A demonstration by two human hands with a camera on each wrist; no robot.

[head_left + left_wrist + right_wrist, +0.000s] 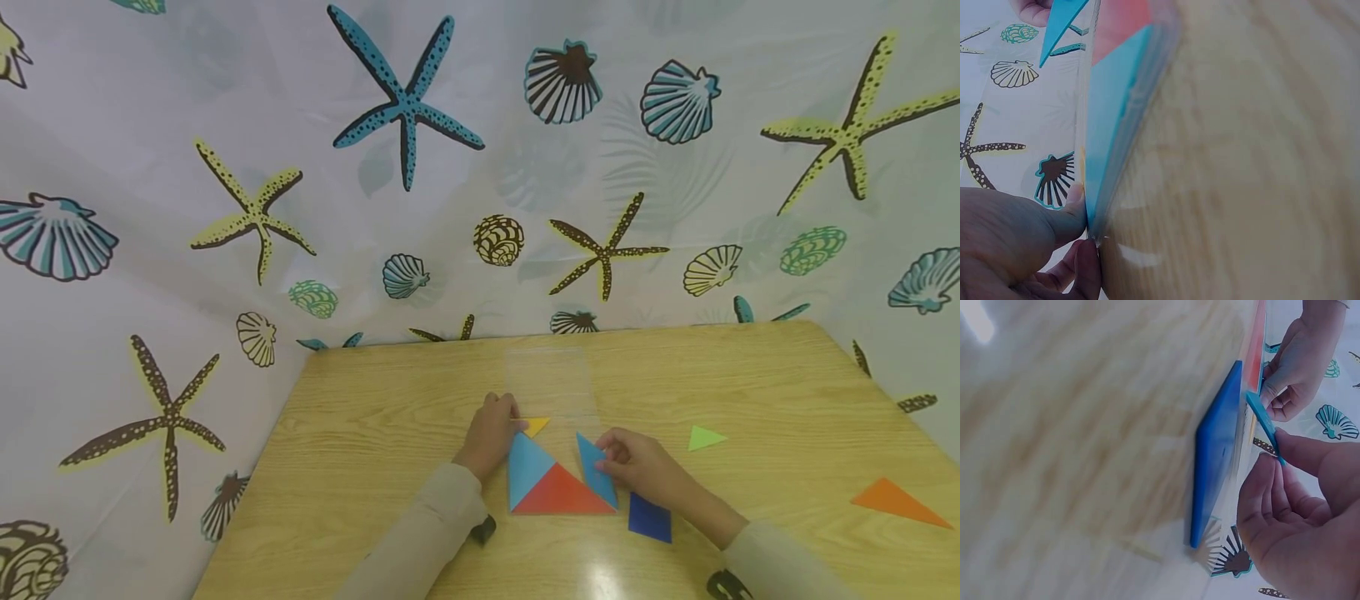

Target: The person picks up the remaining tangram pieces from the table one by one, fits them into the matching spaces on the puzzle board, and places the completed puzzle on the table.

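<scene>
My left hand (491, 433) pinches the far left corner of a shallow clear plastic case (1138, 103) between thumb and fingers. Inside the case, a large light blue triangle (527, 468) lies along the left side, and a red triangle (566, 493) fills the near side. Between thumb and fingertips, my right hand (637, 462) holds a flat light blue tangram piece (596, 471), tilted over the case's right side. A small yellow triangle (537, 427) shows just past the left fingers, partly covered. Beside the right wrist lies a dark blue square piece (649, 518).
Behind the case, its clear lid (551, 375) lies folded back on the wooden table (390, 400). Off to the right are a light green triangle (705, 437) and, farther out, an orange triangle (900, 502). A shell-patterned curtain (450, 275) hangs along the table's far edge and sides.
</scene>
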